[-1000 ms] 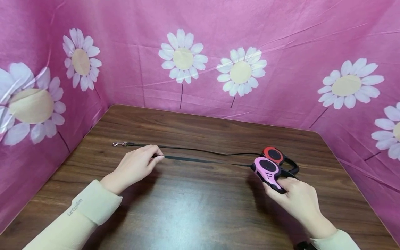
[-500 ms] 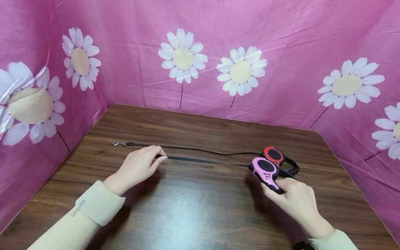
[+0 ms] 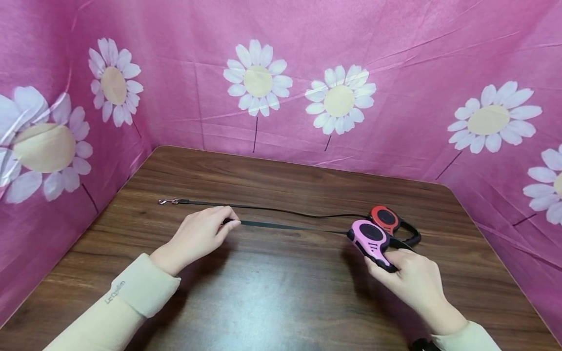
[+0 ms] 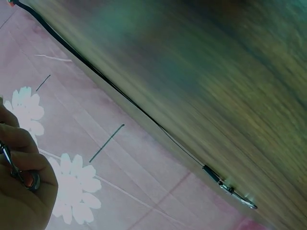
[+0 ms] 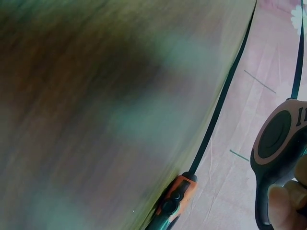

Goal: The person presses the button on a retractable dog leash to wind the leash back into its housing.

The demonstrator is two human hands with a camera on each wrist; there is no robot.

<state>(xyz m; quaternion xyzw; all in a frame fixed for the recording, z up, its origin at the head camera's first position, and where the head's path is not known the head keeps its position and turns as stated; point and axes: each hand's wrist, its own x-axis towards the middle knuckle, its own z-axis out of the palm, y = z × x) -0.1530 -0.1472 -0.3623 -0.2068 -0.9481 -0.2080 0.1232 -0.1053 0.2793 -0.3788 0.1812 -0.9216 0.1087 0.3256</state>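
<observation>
My right hand (image 3: 417, 278) grips the handle of a pink-and-black retractable dog leash (image 3: 368, 234), held above the table. From its nozzle a flat dark strap (image 3: 274, 225) runs taut leftward to my left hand (image 3: 197, 236), which holds the end. In the left wrist view the curled fingers enclose a metal clip (image 4: 21, 175); the palm partly hides it. Behind the pink leash lies a red-and-black retractable leash (image 3: 383, 214), whose black strap (image 3: 281, 210) stretches left across the table to a metal snap hook (image 3: 167, 201). In the right wrist view, fingertips (image 5: 283, 206) wrap the pink leash's handle.
A brown wood-grain table (image 3: 263, 292) lies under both hands. Pink cloth (image 3: 184, 122) with large white daisies hangs around its back and sides. The red leash's black loop handle (image 3: 412, 234) lies just beyond my right hand.
My left hand has shifted a little to the right with the strap end. My right hand and the pink leash have drifted slightly left, so the visible strap is shorter. The red leash stays put.
</observation>
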